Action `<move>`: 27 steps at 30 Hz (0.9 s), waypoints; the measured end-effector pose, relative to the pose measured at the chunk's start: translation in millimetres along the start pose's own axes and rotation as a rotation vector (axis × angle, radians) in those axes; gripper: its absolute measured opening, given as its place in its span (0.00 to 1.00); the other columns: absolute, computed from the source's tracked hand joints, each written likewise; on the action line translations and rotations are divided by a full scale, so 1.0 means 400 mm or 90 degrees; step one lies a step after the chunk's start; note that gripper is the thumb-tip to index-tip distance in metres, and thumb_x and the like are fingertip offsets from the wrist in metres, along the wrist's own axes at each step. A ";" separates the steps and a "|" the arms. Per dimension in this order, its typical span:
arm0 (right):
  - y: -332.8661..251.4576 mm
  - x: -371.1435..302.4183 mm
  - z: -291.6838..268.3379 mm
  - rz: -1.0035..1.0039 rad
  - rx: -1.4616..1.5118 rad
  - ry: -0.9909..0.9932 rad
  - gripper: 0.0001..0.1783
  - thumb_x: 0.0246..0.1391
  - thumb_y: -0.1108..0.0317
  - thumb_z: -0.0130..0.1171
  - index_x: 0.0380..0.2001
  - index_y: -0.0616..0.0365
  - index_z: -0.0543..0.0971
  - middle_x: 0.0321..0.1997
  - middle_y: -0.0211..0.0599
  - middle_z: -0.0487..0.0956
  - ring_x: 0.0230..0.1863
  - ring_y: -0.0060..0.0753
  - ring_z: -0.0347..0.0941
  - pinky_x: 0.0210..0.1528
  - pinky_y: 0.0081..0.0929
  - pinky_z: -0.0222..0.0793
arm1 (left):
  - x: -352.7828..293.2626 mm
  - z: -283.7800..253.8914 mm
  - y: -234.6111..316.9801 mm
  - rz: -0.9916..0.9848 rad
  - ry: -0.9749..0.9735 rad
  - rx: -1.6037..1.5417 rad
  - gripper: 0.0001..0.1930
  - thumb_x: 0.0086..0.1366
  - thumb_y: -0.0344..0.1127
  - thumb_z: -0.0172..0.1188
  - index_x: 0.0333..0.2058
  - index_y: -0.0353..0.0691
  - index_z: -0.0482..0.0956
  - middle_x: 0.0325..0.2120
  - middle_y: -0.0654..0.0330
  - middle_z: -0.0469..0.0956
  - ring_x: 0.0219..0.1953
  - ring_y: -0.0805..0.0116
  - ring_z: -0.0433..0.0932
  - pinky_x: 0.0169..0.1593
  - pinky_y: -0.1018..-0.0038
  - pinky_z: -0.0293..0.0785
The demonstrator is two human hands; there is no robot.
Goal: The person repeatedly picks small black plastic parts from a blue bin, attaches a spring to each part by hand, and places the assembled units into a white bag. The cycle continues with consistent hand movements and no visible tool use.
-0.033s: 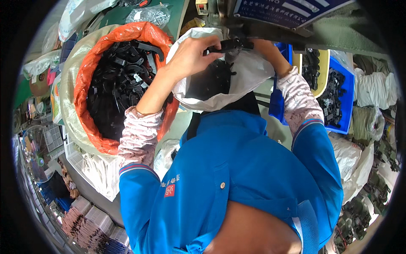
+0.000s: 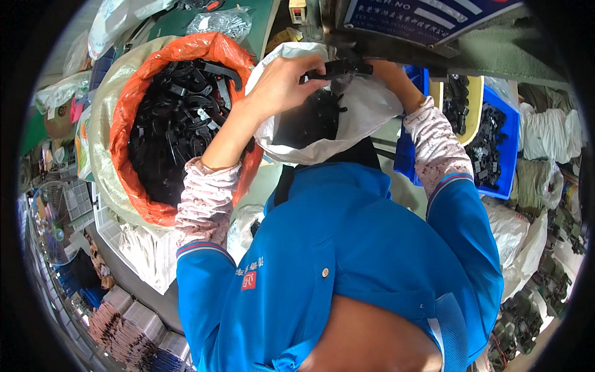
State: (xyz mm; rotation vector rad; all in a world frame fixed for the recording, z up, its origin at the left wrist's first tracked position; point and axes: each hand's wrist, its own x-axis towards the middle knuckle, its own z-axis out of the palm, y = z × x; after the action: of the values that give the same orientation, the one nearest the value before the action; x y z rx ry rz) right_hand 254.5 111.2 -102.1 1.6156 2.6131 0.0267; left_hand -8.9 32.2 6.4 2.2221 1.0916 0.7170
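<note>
My left hand pinches one end of a black plastic part between thumb and fingers. The part lies level under the machine's edge, above a white sack whose mouth gapes toward me. Dark contents show inside the sack, too shaded to make out. At the part's other end is my right hand, its fingers hidden behind the part and the machine's shadow. Left of my left forearm stands an orange-lined bag heaped with black clamp-like parts.
A dark machine body with a blue plate overhangs my hands. On the right, a blue bin and a yellow tray hold small black parts. A white crate stands lower left. A clear bag of metal pieces lies behind.
</note>
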 end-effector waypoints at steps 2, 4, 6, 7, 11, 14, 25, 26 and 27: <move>-0.001 0.016 0.004 -0.021 0.075 -0.039 0.23 0.53 0.67 0.54 0.53 0.56 0.77 0.58 0.53 0.73 0.57 0.56 0.68 0.62 0.53 0.59 | -0.003 -0.004 0.001 -0.009 0.004 0.001 0.10 0.57 0.36 0.66 0.36 0.39 0.78 0.26 0.52 0.79 0.28 0.49 0.78 0.33 0.63 0.72; 0.010 0.022 0.032 -0.028 0.100 -0.049 0.23 0.52 0.67 0.54 0.53 0.57 0.77 0.58 0.56 0.72 0.58 0.59 0.68 0.62 0.55 0.60 | 0.000 -0.002 -0.004 0.010 0.004 0.012 0.11 0.57 0.34 0.67 0.37 0.38 0.79 0.28 0.53 0.80 0.27 0.55 0.78 0.32 0.67 0.73; 0.033 0.020 0.076 -0.030 0.078 -0.042 0.23 0.52 0.67 0.55 0.53 0.57 0.77 0.59 0.56 0.72 0.59 0.61 0.67 0.61 0.56 0.60 | -0.002 0.000 -0.008 0.008 0.005 0.019 0.12 0.57 0.34 0.68 0.38 0.37 0.79 0.29 0.54 0.81 0.26 0.59 0.78 0.31 0.69 0.74; 0.032 0.021 0.084 -0.033 0.069 -0.045 0.24 0.52 0.66 0.55 0.53 0.56 0.77 0.59 0.56 0.72 0.60 0.62 0.66 0.61 0.56 0.60 | -0.010 -0.003 -0.007 -0.009 0.010 0.023 0.12 0.57 0.34 0.68 0.38 0.37 0.79 0.29 0.54 0.81 0.25 0.59 0.79 0.31 0.69 0.74; 0.072 0.017 0.162 0.069 0.282 0.298 0.19 0.41 0.71 0.63 0.41 0.50 0.83 0.44 0.49 0.81 0.48 0.56 0.76 0.51 0.44 0.71 | -0.034 0.074 -0.015 0.166 0.207 0.116 0.09 0.55 0.32 0.67 0.35 0.43 0.79 0.36 0.57 0.81 0.27 0.56 0.79 0.31 0.68 0.76; 0.102 0.070 0.192 0.210 0.047 0.026 0.21 0.52 0.53 0.56 0.48 0.47 0.81 0.53 0.48 0.78 0.49 0.52 0.77 0.50 0.49 0.71 | -0.100 0.123 -0.037 0.206 0.248 0.219 0.12 0.55 0.33 0.67 0.37 0.41 0.79 0.42 0.57 0.80 0.40 0.55 0.80 0.42 0.64 0.75; 0.160 0.063 0.231 0.150 0.592 0.196 0.14 0.57 0.62 0.58 0.39 0.61 0.82 0.43 0.45 0.82 0.43 0.45 0.79 0.43 0.39 0.74 | -0.446 -0.073 -0.348 -0.516 0.130 0.515 0.21 0.58 0.35 0.61 0.52 0.48 0.73 0.44 0.57 0.79 0.49 0.54 0.75 0.48 0.60 0.76; 0.136 0.055 0.196 0.237 0.822 0.109 0.11 0.56 0.67 0.60 0.38 0.63 0.82 0.41 0.43 0.83 0.39 0.39 0.80 0.39 0.34 0.76 | -0.528 -0.078 -0.414 -0.379 0.182 0.542 0.21 0.58 0.39 0.63 0.51 0.47 0.74 0.44 0.58 0.79 0.50 0.56 0.75 0.48 0.61 0.76; 0.040 -0.004 0.065 0.245 1.007 0.105 0.07 0.56 0.72 0.61 0.36 0.64 0.82 0.37 0.38 0.83 0.34 0.31 0.79 0.34 0.27 0.76 | -0.539 -0.087 -0.411 -0.384 0.141 0.549 0.18 0.57 0.38 0.63 0.48 0.47 0.77 0.39 0.61 0.80 0.46 0.57 0.76 0.45 0.62 0.78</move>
State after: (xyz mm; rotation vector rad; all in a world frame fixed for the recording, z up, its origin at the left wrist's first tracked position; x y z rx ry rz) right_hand 271.3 116.6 -127.0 2.3147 2.1850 -2.4047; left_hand -231.9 -52.0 -127.4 2.2353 2.3850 0.2292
